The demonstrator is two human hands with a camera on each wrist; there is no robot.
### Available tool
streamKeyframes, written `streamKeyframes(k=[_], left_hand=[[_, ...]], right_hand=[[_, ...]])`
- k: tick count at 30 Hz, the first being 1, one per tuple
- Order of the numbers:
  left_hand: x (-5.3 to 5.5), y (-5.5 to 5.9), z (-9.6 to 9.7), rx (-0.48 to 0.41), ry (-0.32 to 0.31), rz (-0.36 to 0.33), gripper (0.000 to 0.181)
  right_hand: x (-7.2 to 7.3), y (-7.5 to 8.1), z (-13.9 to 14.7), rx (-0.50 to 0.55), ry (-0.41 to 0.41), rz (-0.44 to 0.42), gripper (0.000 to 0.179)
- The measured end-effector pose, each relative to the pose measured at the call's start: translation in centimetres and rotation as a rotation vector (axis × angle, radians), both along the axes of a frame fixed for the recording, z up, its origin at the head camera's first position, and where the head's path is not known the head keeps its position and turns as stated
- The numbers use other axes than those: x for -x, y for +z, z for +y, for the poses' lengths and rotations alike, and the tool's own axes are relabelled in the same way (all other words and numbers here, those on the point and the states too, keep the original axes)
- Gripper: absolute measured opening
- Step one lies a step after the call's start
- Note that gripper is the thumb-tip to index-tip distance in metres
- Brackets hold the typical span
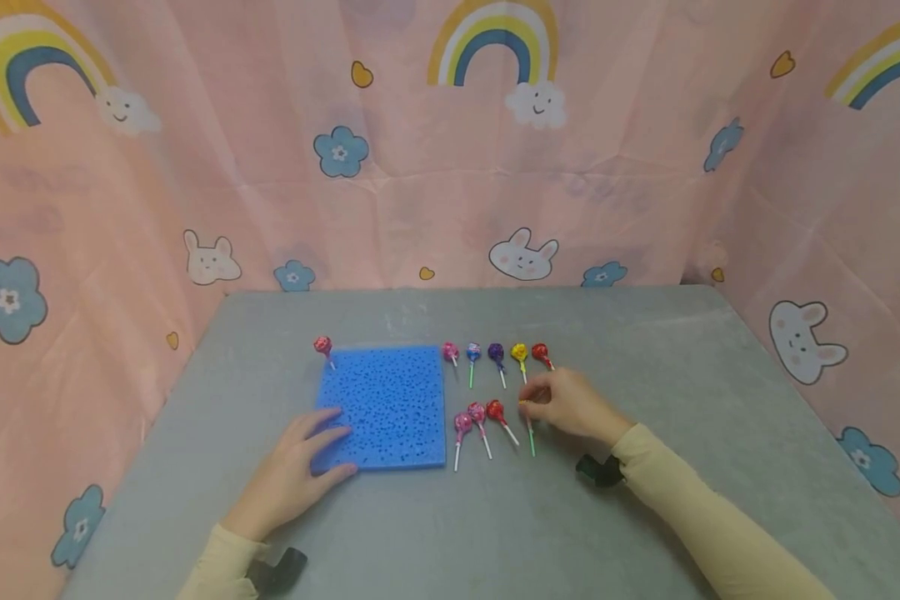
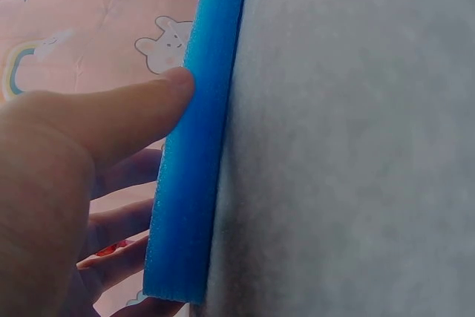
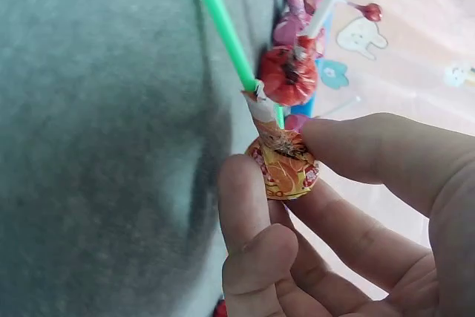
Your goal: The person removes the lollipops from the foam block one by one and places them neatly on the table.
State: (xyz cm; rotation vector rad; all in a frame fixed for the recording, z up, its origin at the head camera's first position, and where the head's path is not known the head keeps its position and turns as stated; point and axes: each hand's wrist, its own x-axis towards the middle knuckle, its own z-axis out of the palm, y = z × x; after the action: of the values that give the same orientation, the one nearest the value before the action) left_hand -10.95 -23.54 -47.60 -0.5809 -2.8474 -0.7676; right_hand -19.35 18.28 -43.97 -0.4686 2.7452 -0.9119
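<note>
My right hand point(image 1: 570, 404) pinches the orange-yellow wrapped head of a lollipop point(image 3: 286, 172) between thumb and fingers. Its green stick point(image 3: 223, 27) points toward the table's front in the head view. Left of it lie a red lollipop point(image 1: 496, 410) and two pink lollipops, sticks forward. My left hand point(image 1: 296, 467) rests at the near left corner of a square blue foam block point(image 1: 390, 400), fingers spread over its top. In the left wrist view the thumb point(image 2: 178, 83) touches the block's side. One red-pink lollipop point(image 1: 323, 346) stands tilted at the block's far left corner, head up.
Farther back on the grey table point(image 1: 390, 533), a row holds a pink lollipop point(image 1: 451, 352), a blue one point(image 1: 473, 352), a purple one point(image 1: 497, 353), a yellow one point(image 1: 520, 352) and a red one point(image 1: 541, 353). A pink patterned curtain point(image 1: 435, 183) surrounds the back and sides.
</note>
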Motion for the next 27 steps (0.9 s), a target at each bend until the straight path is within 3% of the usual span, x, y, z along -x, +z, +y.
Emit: streamKeyframes(k=[8, 13, 22, 27], left_hand=[[0.0, 0.0, 0.0, 0.004, 0.005, 0.001, 0.051], [0.1, 0.0, 0.0, 0.000, 0.000, 0.010, 0.051], [0.2, -0.3, -0.1, -0.010, -0.013, 0.062, 0.051], [0.1, -0.3, -0.1, 0.002, -0.011, 0.037, 0.051]], right_hand=[[0.1, -0.5, 0.0, -0.006, 0.014, 0.013, 0.010], [0.4, 0.0, 0.2, 0.022, -0.014, 0.003, 0.019], [1.5, 3.6, 0.1, 0.100, -0.097, 0.210, 0.031], [2.2, 5.3, -0.2, 0.113, -0.109, 0.228, 0.034]])
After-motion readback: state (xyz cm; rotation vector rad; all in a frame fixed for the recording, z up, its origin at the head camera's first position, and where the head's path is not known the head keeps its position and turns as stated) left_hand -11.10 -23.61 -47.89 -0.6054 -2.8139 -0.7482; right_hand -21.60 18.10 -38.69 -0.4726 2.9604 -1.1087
